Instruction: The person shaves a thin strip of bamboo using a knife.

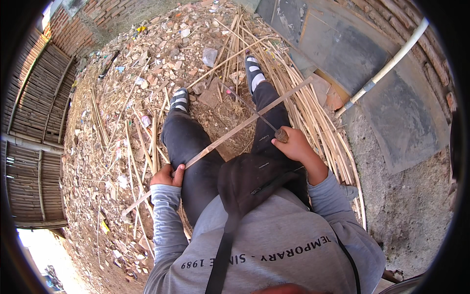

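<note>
My left hand [168, 175] is closed around a long flat bamboo strip [223, 138] near my left thigh. The strip slants across both my legs, from beside my left forearm up to the far right. My right hand [295, 144] grips the wooden handle [281, 134] of a long, thin-bladed knife [267, 122]. Its dark blade points away to the upper left and crosses the bamboo strip between my knees. Whether the blade touches the strip, I cannot tell. A dark bag [249, 179] hangs across my lap.
Many cut bamboo strips [325, 142] lie in a long pile along my right side. More loose strips [152, 142] lie at my left. Rubble and litter [127, 93] cover the ground. Dark panels [411, 108] and a pale pipe [391, 63] stand at the right; a bamboo wall [36, 93] rises at left.
</note>
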Demonstrator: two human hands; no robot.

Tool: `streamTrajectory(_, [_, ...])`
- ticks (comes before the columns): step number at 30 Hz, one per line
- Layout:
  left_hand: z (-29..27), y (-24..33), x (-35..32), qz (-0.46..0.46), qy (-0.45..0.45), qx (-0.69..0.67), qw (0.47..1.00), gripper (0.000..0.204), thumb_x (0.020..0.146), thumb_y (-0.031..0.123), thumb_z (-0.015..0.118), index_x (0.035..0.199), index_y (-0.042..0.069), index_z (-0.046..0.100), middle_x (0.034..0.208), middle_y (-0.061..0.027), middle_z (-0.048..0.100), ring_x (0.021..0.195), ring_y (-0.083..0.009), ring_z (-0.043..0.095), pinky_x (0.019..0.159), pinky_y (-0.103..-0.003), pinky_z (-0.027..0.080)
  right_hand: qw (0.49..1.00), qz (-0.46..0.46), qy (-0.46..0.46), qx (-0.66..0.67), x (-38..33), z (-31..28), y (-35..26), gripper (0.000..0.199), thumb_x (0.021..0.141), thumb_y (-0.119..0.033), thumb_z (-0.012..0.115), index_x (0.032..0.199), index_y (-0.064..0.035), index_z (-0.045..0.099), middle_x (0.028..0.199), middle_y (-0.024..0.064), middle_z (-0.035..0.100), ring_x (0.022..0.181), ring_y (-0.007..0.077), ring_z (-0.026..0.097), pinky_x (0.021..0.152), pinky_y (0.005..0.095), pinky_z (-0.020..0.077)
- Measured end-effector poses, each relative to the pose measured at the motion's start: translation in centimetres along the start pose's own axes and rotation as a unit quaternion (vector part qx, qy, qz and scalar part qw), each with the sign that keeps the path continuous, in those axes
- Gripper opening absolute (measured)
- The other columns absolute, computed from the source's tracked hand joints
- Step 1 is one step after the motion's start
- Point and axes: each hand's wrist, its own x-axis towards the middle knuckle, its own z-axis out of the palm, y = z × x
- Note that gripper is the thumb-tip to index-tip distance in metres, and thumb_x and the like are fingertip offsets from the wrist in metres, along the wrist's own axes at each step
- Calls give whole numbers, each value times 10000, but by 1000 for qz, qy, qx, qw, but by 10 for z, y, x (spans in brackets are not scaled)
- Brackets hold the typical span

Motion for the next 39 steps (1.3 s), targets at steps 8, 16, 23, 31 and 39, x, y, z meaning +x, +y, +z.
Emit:
streamTrajectory(8, [-1, 4, 0, -7, 3, 5, 1000, 600, 875, 627, 637, 746, 41, 625, 692, -217, 636, 684, -447, 638, 636, -504, 495, 1000, 12, 5, 12, -3, 4, -1, 405, 826, -294, 765, 1089, 2, 681, 945, 242, 705, 925, 409, 689, 803, 441, 533])
streamTrajectory(16, [0, 2, -1, 1, 15, 14, 1000, 594, 879, 625, 630, 751, 45, 631, 695, -219, 640, 688, -448, 639, 642, -507, 497, 1000, 5, 4, 26, -3, 6, -2, 354, 828, -277, 769, 1018, 6, 675, 882, 234, 694, 872, 415, 684, 762, 441, 530])
streamTrajectory(23, [1, 3, 0, 2, 12, 25, 1000, 599, 879, 636, 623, 761, 50, 641, 693, -213, 645, 697, -445, 647, 651, -505, 501, 1000, -1, 17, 13, -4, 8, -1, 338, 830, -275, 774, 978, 8, 664, 844, 231, 681, 825, 419, 675, 722, 443, 522])
streamTrajectory(31, [1, 2, -1, -2, 12, 19, 1000, 602, 878, 641, 624, 764, 50, 642, 690, -211, 642, 691, -443, 643, 653, -503, 501, 1000, -1, 22, 17, -4, 10, -1, 315, 832, -279, 773, 939, -5, 661, 815, 219, 676, 796, 407, 676, 705, 441, 517])
streamTrajectory(39, [2, 3, -1, 2, 21, 14, 1000, 601, 881, 633, 628, 750, 46, 623, 690, -214, 637, 688, -445, 636, 641, -500, 493, 999, -5, 25, 23, -4, 11, 2, 305, 838, -281, 767, 936, -11, 665, 797, 213, 669, 775, 402, 670, 691, 441, 511])
